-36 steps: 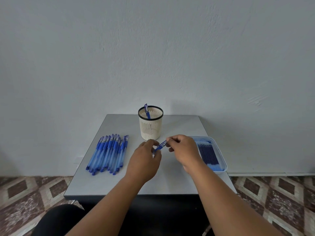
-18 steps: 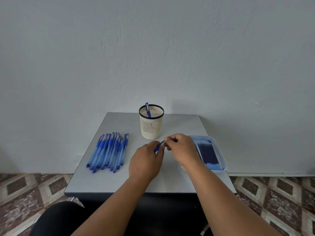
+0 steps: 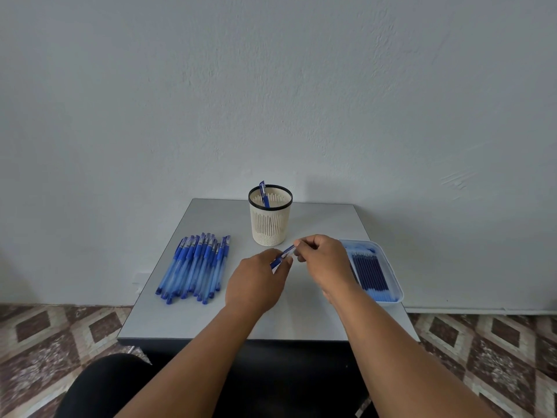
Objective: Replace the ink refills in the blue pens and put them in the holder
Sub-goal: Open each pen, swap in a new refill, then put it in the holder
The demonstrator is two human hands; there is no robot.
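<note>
A blue pen (image 3: 283, 256) is held over the middle of the grey table (image 3: 193, 321), slanting up to the right. My left hand (image 3: 257, 282) grips its lower part and my right hand (image 3: 322, 259) pinches its upper end. Most of the pen is hidden by my fingers. A cream mesh holder (image 3: 270, 224) with a black rim stands behind my hands, with one blue pen (image 3: 263, 193) upright in it. Several blue pens (image 3: 196, 265) lie side by side on the left. A pale blue tray (image 3: 391, 276) at the right holds several dark refills (image 3: 370, 271).
The table stands against a plain white wall (image 3: 271, 86). Patterned floor tiles (image 3: 45, 342) show on both sides. My dark-clothed knee (image 3: 99, 384) is at the lower left, below the table's front edge.
Both hands stay together on the pen over the table's middle. My right fingers have shifted slightly along the pen's upper end. Nothing else on the table has moved.
</note>
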